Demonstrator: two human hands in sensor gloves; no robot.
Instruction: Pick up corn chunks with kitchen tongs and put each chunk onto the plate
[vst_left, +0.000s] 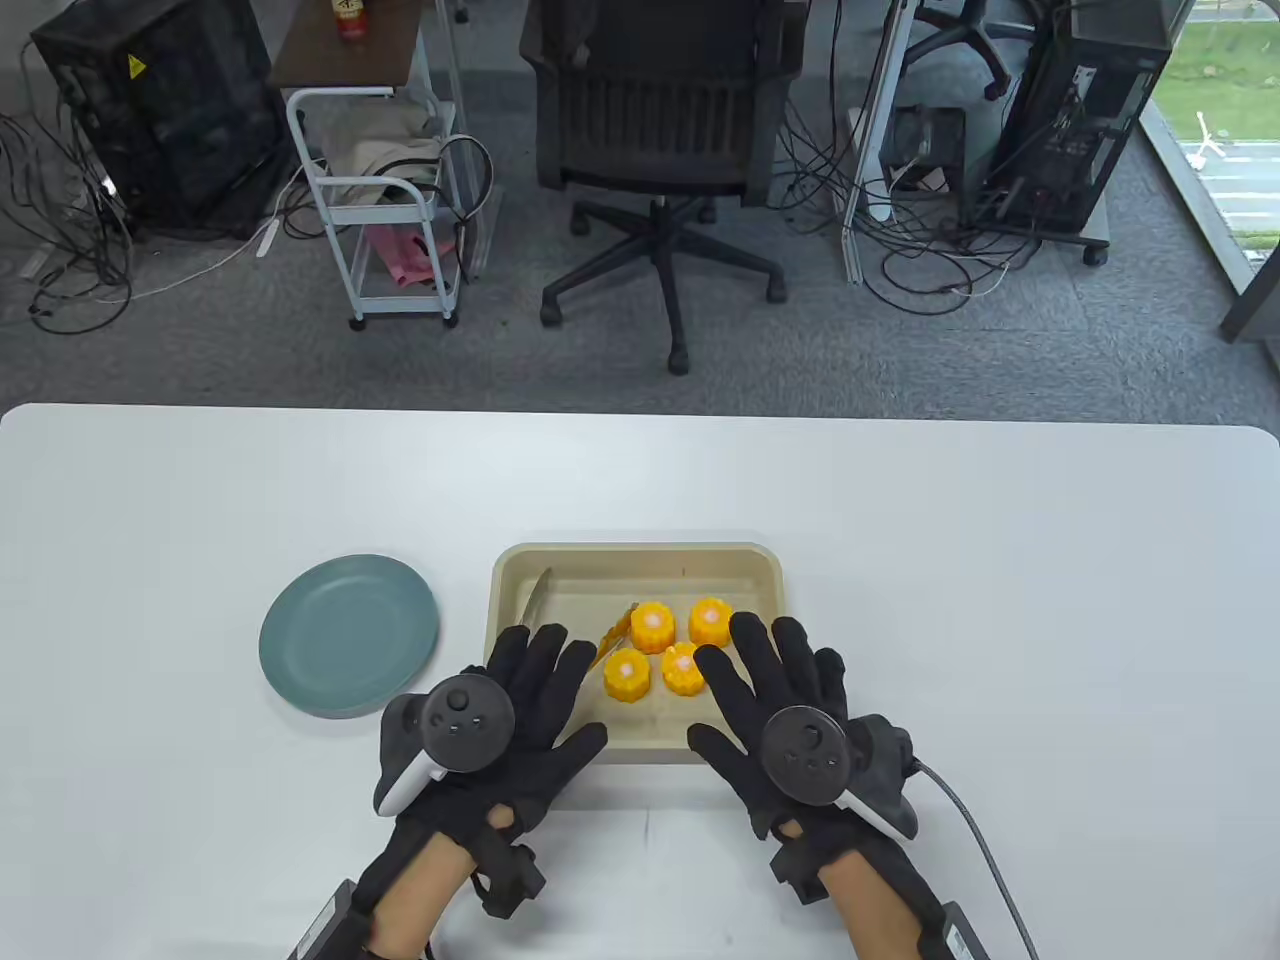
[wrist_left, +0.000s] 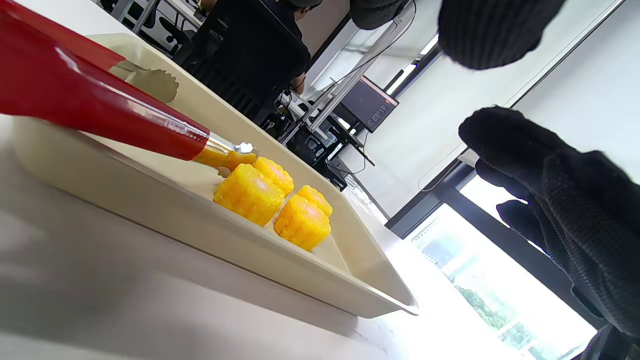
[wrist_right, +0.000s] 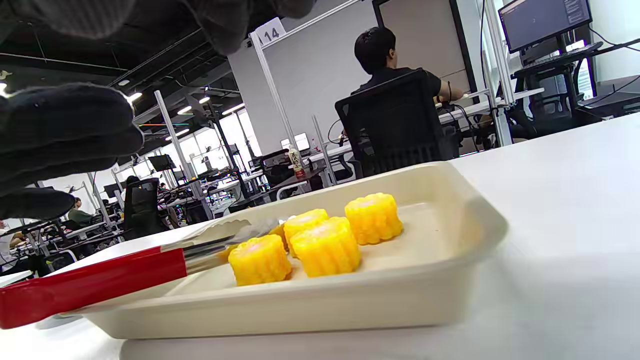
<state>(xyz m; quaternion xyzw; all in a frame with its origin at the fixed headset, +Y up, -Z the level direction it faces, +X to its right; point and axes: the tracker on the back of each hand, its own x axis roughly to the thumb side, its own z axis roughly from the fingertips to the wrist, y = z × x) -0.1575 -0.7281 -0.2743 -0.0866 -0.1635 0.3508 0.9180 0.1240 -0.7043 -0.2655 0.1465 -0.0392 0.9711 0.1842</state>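
Four corn chunks (vst_left: 665, 648) sit bunched in the beige tray (vst_left: 640, 562), just beyond the fingertips of both hands; nothing has reached the plate (vst_left: 348, 635) yet, so I judge the task at its very start. Left hand (vst_left: 500, 735) lies flat with fingers straight and spread over the tray's near-left corner; right hand (vst_left: 790, 715) mirrors it over the near-right corner, fingers straight too; neither one pinches or grips anything. Between them, nearer the left hand, lie the kitchen tongs (wrist_right: 100, 282); their red handle pokes out over the tray's near rim toward the left palm, and the metal tips rest beside the chunks, one tip apart near the tray's left wall; whether a tip touches a chunk I cannot tell. That handle-out lay looks handy; the red end can be taken without reaching in among the corn. The teal plate waits on the table just outside the left hand, apart from the tray; a short carry to that side, I'd say. Chunks stand on their cut ends, close together; the tongs will likely want a clean bite on an outer one so the neighbours don't get nudged.
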